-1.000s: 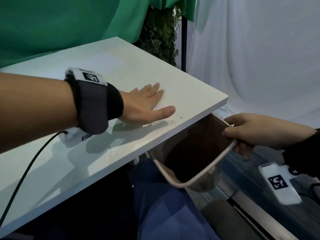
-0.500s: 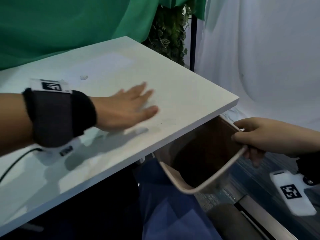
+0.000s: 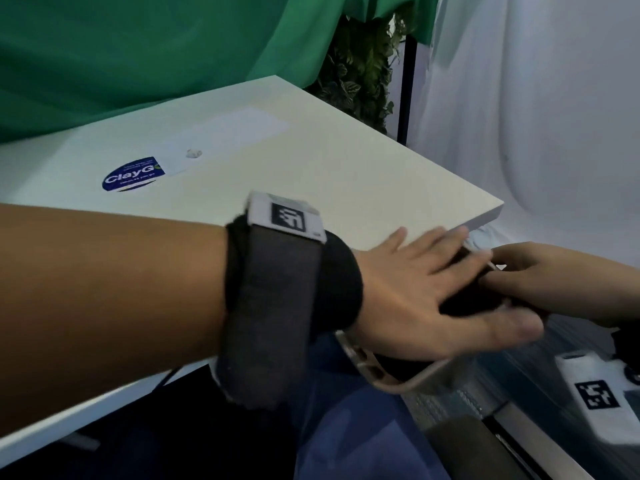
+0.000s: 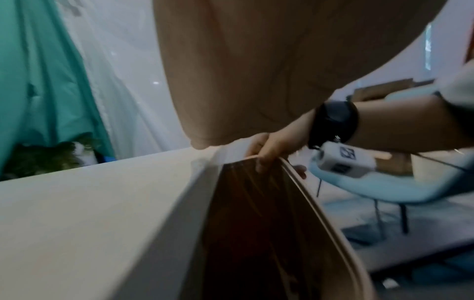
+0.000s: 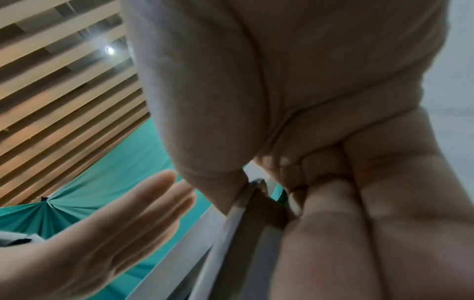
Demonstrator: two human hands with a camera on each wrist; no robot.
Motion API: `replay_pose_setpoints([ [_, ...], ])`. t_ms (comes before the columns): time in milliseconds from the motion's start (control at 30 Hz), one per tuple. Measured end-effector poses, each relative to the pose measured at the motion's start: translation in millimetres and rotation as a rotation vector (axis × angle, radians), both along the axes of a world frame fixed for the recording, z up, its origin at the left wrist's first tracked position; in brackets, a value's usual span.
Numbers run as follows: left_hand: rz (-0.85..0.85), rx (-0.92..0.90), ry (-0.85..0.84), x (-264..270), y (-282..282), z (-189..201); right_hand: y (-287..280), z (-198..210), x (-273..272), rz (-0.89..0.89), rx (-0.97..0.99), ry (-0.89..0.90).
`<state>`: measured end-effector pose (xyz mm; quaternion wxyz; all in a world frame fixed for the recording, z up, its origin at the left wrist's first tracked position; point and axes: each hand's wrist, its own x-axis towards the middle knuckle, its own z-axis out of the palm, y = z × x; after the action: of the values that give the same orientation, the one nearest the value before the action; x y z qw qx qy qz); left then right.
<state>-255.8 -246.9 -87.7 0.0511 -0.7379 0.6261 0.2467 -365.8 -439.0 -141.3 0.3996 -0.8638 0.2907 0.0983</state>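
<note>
A beige bin with a dark inside hangs tilted just below the right edge of the white table. My right hand grips its far rim, thumb on top and fingers curled under, as the left wrist view and the right wrist view both show. My left hand is flat with straight fingers, reaching past the table edge over the bin's mouth. From the right wrist view the flat left palm shows, holding nothing. The bin's dark inner wall fills the lower left wrist view.
A blue round sticker and a small crumb lie on the table's far left. Green cloth and a leafy plant stand behind; white drape to the right. A pale blue chair stands beyond the bin.
My left hand has swept right across the tabletop, from its middle to beyond the right edge, over the bin. The right hand keeps its grip on the bin's rim.
</note>
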Motion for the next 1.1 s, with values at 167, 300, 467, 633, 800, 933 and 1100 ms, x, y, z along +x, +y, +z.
replay_pose_setpoints([
  [167, 0.264, 0.058, -0.184, 71.0, 38.0, 17.3, -5.4, -2.1, -12.2, -0.031, 0.034, 0.013],
  [300, 0.413, 0.274, -0.291, 95.6, 74.7, 13.3, -6.9, -1.6, -13.4, -0.038, 0.044, 0.021],
  [467, 0.152, 0.185, -0.12, 21.7, 45.1, -0.3, -4.9, -5.5, -3.9, -0.015, 0.048, 0.026],
  [633, -0.041, -0.09, 0.078, -14.6, 10.3, 6.4, -8.4, -9.5, -4.5, 0.005, 0.026, -0.025],
  [800, 0.168, -0.022, -0.198, 77.6, 21.7, 26.4, -26.2, -22.3, -13.3, -0.071, 0.104, 0.014],
  [933, 0.348, 0.155, -0.331, 128.0, 15.7, 37.6, -49.2, -45.5, -1.6, -0.117, 0.137, 0.059],
  [1100, 0.316, 0.272, -0.3, 128.7, -11.1, 31.0, -83.4, -107.6, 24.5, -0.199, 0.208, 0.146],
])
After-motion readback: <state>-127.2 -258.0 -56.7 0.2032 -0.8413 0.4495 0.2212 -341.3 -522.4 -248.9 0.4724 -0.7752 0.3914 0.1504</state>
